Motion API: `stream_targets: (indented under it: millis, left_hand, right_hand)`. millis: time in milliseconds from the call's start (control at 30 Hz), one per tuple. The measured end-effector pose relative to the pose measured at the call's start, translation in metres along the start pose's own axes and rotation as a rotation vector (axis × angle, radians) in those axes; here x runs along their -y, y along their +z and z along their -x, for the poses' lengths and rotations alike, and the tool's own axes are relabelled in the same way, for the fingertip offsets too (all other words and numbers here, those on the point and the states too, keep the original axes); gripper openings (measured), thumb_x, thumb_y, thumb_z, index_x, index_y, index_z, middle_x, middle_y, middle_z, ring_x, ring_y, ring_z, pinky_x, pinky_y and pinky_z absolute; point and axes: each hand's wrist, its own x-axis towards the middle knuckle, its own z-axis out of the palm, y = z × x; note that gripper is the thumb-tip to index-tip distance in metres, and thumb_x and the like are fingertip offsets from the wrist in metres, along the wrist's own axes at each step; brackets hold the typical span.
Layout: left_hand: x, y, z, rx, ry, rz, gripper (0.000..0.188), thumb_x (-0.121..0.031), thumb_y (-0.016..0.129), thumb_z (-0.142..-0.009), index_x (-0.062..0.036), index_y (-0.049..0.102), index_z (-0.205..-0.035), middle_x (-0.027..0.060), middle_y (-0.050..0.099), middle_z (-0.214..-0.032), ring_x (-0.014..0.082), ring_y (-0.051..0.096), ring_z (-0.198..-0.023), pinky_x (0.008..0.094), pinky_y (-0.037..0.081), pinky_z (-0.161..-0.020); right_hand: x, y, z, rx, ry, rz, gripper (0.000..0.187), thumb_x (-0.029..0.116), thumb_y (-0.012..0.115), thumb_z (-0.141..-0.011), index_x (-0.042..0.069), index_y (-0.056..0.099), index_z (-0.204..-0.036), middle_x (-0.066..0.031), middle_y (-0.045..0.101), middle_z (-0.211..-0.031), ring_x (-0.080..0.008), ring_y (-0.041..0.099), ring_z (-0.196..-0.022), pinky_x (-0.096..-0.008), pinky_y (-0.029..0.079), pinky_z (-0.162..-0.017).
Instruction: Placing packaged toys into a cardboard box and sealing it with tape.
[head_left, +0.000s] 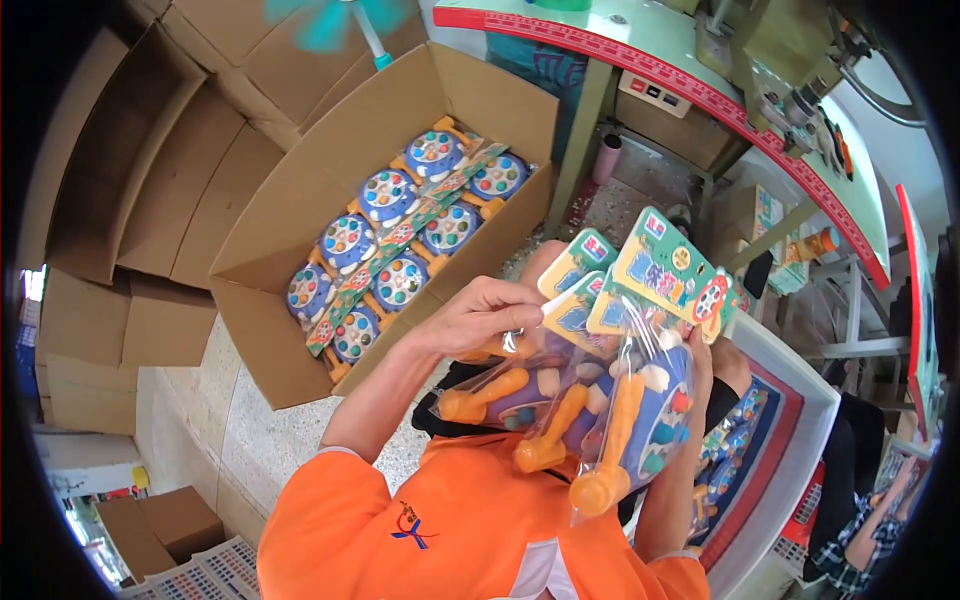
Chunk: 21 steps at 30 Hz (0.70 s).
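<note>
I have a bunch of bagged toys [635,430] in front of my chest, at least three of them, hanging with their green header cards [665,265] uppermost and their orange hammers [600,487] pointing down toward me. My left hand [487,315] pinches the left side of the bunch, thumb and fingers closed near the lower edge of the cards. My right hand [701,350] grasps the other side; most of it is hidden behind the bags, so I cannot tell how firm that grip is.

The cards are fanned out and overlap unevenly, so I judge the step in hand to be gathering and evening up the bunch. Ahead and to my left stands an open carton [270,230], where packed toys [388,195] lie in two rows of four, round faces up, their cards meeting in a strip along the middle. Close by my right side is a white-rimmed bin [815,392] with loose toys [738,425] in it, and the table [560,22] is beyond, apart from the bunch.

If the bunch is meant for the carton, the next move calls for bringing the card edges level, keeping both grips up by the cards, and turning the faces upward; the slick film could let one bag slip from the others.
</note>
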Motion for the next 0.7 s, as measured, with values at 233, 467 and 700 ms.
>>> stream_targets:
  millis: [233,467,700]
  left_hand:
    - [-0.026,-0.024,0.028,-0.949,0.209,0.080,0.022,-0.021,0.055,-0.103,-0.0042,0.067,-0.109,-0.0018,0.066,-0.087,0.0062,0.057,-0.073,0.0218,0.045,-0.061]
    - [0.034,-0.177,0.165,-1.459,0.365,0.112,0.022,-0.012,0.050,-0.104,-0.0023,0.061,-0.121,0.0006,0.065,-0.091,0.0079,0.060,-0.075,0.0235,0.051,-0.065]
    - [0.221,-0.210,0.295,-1.670,-0.231,0.002,0.035,-0.003,0.057,-0.094,0.0005,0.056,-0.128,0.0086,0.066,-0.107,0.0184,0.065,-0.092,0.0327,0.054,-0.079]
  right_hand:
    - [-0.029,0.022,0.024,0.046,0.053,0.024,0.039,0.031,0.051,-0.104,-0.001,0.056,-0.127,-0.0083,0.068,-0.112,-0.0148,0.068,-0.094,-0.0284,0.056,-0.078]
    - [-0.039,0.027,0.010,0.064,0.140,-0.028,0.039,0.030,0.050,-0.105,0.000,0.055,-0.129,-0.0089,0.067,-0.115,-0.0151,0.068,-0.095,-0.0284,0.056,-0.081]
    - [-0.048,0.029,0.002,0.066,0.112,-0.008,0.037,0.028,0.050,-0.105,0.001,0.054,-0.131,-0.0075,0.066,-0.117,-0.0150,0.067,-0.100,-0.0288,0.055,-0.084]
